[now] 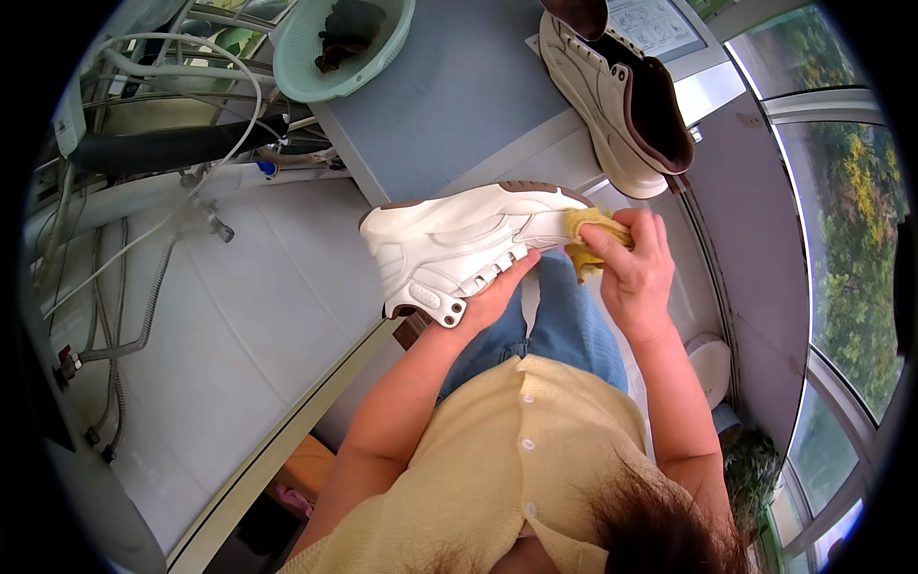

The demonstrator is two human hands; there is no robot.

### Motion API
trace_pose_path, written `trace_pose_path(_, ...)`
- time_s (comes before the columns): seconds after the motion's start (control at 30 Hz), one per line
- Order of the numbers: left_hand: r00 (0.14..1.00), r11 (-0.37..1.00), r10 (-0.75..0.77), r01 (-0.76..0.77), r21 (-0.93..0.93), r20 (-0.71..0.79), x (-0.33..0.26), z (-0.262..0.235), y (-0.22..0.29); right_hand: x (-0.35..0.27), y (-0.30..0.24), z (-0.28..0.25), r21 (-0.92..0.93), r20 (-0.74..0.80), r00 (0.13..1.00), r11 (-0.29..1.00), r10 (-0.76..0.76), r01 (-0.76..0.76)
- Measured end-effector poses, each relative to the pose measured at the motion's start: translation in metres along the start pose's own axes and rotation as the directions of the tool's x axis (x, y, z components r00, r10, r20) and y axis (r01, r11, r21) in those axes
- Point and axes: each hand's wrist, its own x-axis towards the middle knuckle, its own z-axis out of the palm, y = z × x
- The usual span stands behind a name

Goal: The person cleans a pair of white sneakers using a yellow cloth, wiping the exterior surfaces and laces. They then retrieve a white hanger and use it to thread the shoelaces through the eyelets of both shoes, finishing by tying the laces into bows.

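White shoe (459, 230) is gripped by the left hand (491, 297). Yellow rag (579, 225) is pinched in the right hand (633, 268), right at the shoe's toe.

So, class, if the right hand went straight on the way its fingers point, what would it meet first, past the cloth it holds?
Past the yellow cloth, the right hand would likely meet the toe end of the white shoe in the left hand; depth is hard to judge from one view.

We see a pale yellow top (469, 450), finely textured, with a collar (566, 545) and round white buttons (528, 444) down its front, worn with blue jeans (576, 330); both forearms (394, 407) are bare.
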Motion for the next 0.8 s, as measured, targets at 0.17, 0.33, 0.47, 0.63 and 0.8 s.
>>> trace_pose_path(0.17,0.992,0.967,-0.111,0.12,-0.226,0.053,0.011,-0.007,0.018,-0.041,0.006,0.023,0.212,0.047,0.962,0.938,0.27,-0.273)
trace_pose_path(0.33,0.901,0.78,-0.391,0.434,-0.452,0.191,0.022,-0.029,0.036,-0.042,-0.004,0.032,0.419,-0.075,0.926,0.854,0.37,-0.307)
trace_pose_path(0.47,0.83,0.684,-0.525,0.542,-0.489,0.187,0.03,-0.037,0.058,-0.009,-0.025,0.01,0.354,-0.139,0.956,0.915,0.257,-0.194)
trace_pose_path(0.63,0.779,0.611,-0.593,0.601,-0.516,0.204,0.032,-0.038,0.066,0.002,-0.03,0.017,0.205,-0.105,0.974,0.963,0.201,-0.177)
trace_pose_path(0.8,0.804,0.489,-0.564,0.511,-0.706,0.191,0.05,-0.056,0.074,-0.044,-0.028,0.029,0.192,0.097,0.981,0.964,0.168,-0.184)
